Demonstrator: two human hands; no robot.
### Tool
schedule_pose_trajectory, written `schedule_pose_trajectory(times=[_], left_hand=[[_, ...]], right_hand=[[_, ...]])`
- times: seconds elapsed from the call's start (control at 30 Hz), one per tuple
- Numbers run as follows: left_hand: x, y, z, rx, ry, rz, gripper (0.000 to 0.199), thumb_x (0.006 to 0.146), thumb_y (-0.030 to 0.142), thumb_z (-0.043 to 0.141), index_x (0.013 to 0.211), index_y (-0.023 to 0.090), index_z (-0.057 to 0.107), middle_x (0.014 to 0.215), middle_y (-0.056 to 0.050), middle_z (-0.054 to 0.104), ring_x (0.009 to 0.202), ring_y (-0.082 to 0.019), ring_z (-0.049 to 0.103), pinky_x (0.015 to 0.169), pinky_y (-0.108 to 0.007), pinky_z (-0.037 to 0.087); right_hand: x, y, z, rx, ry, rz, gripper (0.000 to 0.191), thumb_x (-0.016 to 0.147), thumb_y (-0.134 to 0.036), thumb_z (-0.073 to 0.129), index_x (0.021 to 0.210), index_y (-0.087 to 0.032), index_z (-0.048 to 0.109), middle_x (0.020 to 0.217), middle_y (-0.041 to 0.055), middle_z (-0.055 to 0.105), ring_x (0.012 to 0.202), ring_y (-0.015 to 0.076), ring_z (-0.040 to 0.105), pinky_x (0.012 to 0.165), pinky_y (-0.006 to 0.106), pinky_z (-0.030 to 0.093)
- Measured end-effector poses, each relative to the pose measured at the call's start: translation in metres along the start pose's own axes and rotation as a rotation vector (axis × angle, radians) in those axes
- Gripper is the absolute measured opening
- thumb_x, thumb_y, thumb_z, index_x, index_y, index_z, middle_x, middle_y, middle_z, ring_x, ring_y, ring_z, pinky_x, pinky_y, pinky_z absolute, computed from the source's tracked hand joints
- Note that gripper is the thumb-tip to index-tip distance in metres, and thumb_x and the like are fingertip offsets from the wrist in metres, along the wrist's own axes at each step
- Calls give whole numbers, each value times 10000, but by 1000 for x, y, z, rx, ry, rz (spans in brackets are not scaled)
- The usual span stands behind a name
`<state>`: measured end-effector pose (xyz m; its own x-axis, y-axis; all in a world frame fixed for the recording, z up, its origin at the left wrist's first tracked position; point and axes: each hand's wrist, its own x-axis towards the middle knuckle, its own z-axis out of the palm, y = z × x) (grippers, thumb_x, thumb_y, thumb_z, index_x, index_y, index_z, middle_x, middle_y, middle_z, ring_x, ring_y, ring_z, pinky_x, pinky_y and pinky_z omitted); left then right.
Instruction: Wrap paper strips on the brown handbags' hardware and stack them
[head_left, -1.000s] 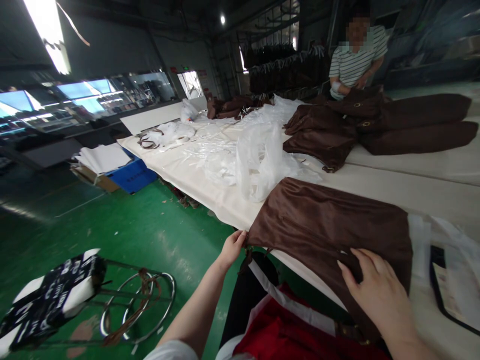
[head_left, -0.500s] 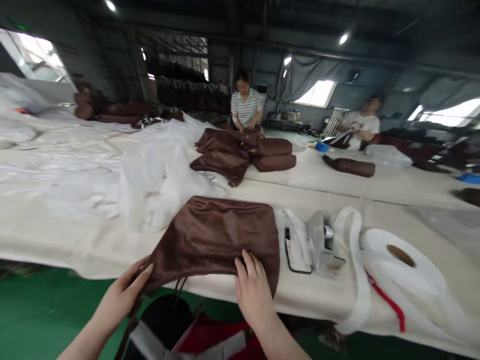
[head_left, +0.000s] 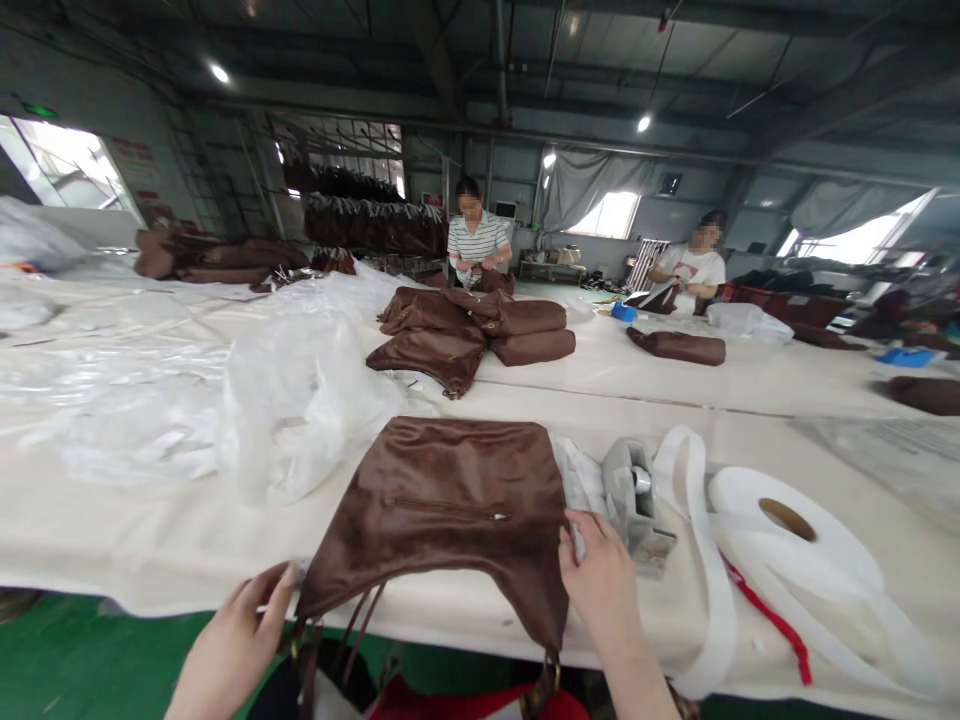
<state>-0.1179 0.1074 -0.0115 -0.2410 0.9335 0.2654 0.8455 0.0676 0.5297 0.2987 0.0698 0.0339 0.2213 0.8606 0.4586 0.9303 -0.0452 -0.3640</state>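
Note:
A brown leather bag (head_left: 442, 500) lies flat at the table's front edge, its zipper (head_left: 450, 508) facing up and its strap ends hanging over the edge. My left hand (head_left: 244, 625) is at the bag's lower left corner, with thumb and fingers apart and a small pale thing, too small to name, between them. My right hand (head_left: 600, 565) rests by the bag's right edge, fingers spread and loosely curved, fingertips near the leather. Just beyond that hand stands a grey tape dispenser (head_left: 637, 500).
Crumpled clear plastic (head_left: 285, 400) covers the left of the table (head_left: 97, 540). A white tape roll (head_left: 795, 530) and red strip (head_left: 769, 620) lie right. Brown bags (head_left: 450, 335) are piled beyond. Two people (head_left: 478, 245) work across the table.
The zipper now shows on the bag, and its lower right corner extends over the edge. My right hand has moved from on top of the leather to its right side. The view has tilted up.

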Motion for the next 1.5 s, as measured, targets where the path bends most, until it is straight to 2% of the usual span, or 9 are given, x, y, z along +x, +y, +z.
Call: schedule_pose_trajectory(times=[0.13,0.27,0.47,0.67,0.8,0.97,1.1,1.3,1.5], left_hand=[[-5,-8,-7,-63,19,-6,428,744,537,431,849,210,686,914,-73,751,873,-266,714,697,-309,576],[-14,0,-16,-129,77,27,383,763,523,498,892,213,683,925,-54,735,760,-216,711,636,-271,570],[-43,46,-34,-212,204,228,242,866,386,517,902,208,677,919,-45,708,874,-203,670,798,-297,540],[-92,107,-35,-372,-64,531,261,882,194,519,1114,204,637,1149,-112,646,1084,-220,599,950,-376,486],[-100,118,-49,-462,-269,562,353,922,280,458,1234,178,587,1246,-141,605,1169,-250,545,1027,-431,415],[-91,90,-47,-824,-843,45,681,949,584,194,1099,116,666,846,-129,715,737,-184,658,712,-310,536],[-89,60,-36,-956,-1246,-322,908,841,760,92,1071,93,664,612,-85,665,367,-93,477,383,-195,376],[-86,47,-38,-946,-1174,-332,765,842,743,290,1005,99,671,581,-36,615,382,-76,429,368,-181,314],[-105,45,-20,-754,-951,46,423,732,528,693,826,116,675,669,12,572,594,-78,465,539,-175,377]], right_hand=[[-8,32,2,-274,-74,5,434,712,-25,462,1092,-127,647,1155,143,628,1048,287,590,930,389,425],[-14,49,0,-297,-64,-26,267,810,-93,452,906,-159,692,1050,126,672,937,273,620,876,385,441],[-37,6,-23,138,-40,22,231,838,-322,500,984,-228,653,968,67,696,784,240,647,731,347,487],[-74,-72,-9,961,-686,248,368,821,-533,558,971,-212,658,812,53,689,698,210,644,651,283,511],[-78,-98,-5,1103,-986,184,333,810,-506,598,856,-185,673,731,35,650,663,185,596,619,267,475],[-74,-114,0,1169,-1114,225,314,782,-480,633,786,-169,674,636,0,573,612,139,505,582,237,403],[-71,-119,14,1018,-1001,254,325,770,-495,620,839,-182,671,590,-16,545,589,143,492,563,240,394],[-65,-124,23,767,-975,64,300,793,-472,564,874,-202,669,689,11,649,663,191,592,652,268,468],[-87,-136,36,808,-1136,-75,280,851,-434,511,890,-199,658,779,24,674,740,194,606,704,277,474]])
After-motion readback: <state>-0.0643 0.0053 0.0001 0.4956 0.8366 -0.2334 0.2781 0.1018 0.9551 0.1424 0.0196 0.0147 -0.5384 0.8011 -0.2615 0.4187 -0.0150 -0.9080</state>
